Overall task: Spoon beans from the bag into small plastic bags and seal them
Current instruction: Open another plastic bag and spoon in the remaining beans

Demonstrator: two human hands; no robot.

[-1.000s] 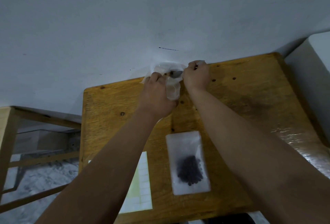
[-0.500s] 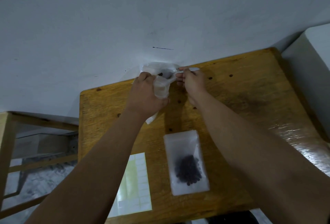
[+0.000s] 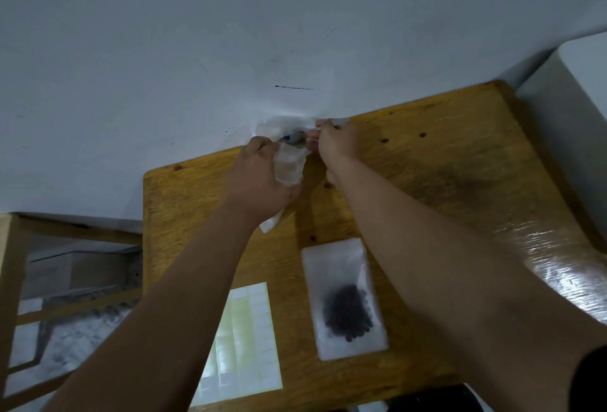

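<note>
At the table's far edge by the wall sits the clear bean bag point(image 3: 279, 127). My left hand point(image 3: 259, 178) grips a small clear plastic bag point(image 3: 289, 165), held with its mouth up beside the bean bag. My right hand point(image 3: 336, 144) holds a white spoon point(image 3: 300, 136) whose bowl, with dark beans, hovers over the small bag's mouth. A filled small bag with dark beans point(image 3: 345, 300) lies flat on the near part of the wooden table point(image 3: 443, 181).
A sheet of white sticker labels point(image 3: 243, 346) lies at the table's near left. A white box-like object point(image 3: 578, 136) stands at the far right. Left of the table is a wooden frame point(image 3: 13, 280) over a grey floor.
Both hands shifted slightly left at the bean bag. The spoon came out of the bean bag toward the small bag's mouth.
</note>
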